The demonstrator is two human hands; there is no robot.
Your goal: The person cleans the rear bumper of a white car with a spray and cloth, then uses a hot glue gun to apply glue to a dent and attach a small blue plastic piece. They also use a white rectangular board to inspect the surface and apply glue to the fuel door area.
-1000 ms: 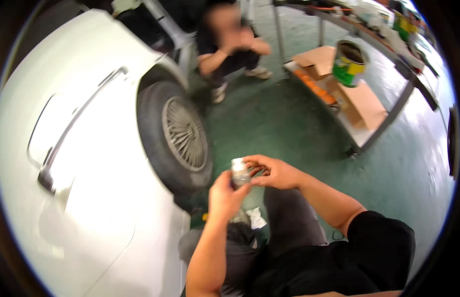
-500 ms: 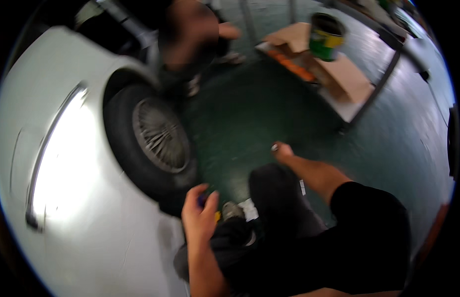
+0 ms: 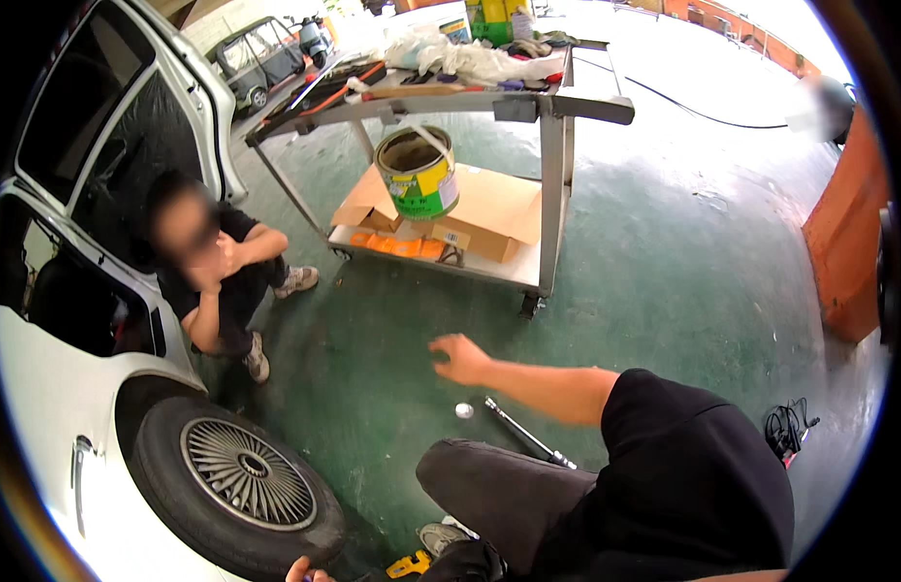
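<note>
My right hand [image 3: 458, 360] is reached out over the green floor, fingers bent and apart, with nothing seen in it. On the floor below it lie a small round whitish piece [image 3: 464, 410] and a long metal ratchet wrench [image 3: 528, 433]. My left hand [image 3: 307, 572] shows only as fingertips at the lower edge, near the tire; whether it holds anything is hidden. Beside it stands the car wheel [image 3: 247, 473], a black tire with a spoked rim, on the white car [image 3: 48, 388]. A yellow object [image 3: 409, 565] lies near my shoe.
Another person [image 3: 218, 262] squats by the car's opened door, hands raised together. A metal cart [image 3: 557, 175] ahead carries a paint bucket [image 3: 417, 175] and flattened cardboard [image 3: 499, 204]. A black cable [image 3: 785, 432] lies at right, near an orange pillar [image 3: 843, 233].
My view has swung up and right. My right hand has moved forward and left, and the shiny piece at its fingers no longer shows there. My left hand has dropped to the lower edge.
</note>
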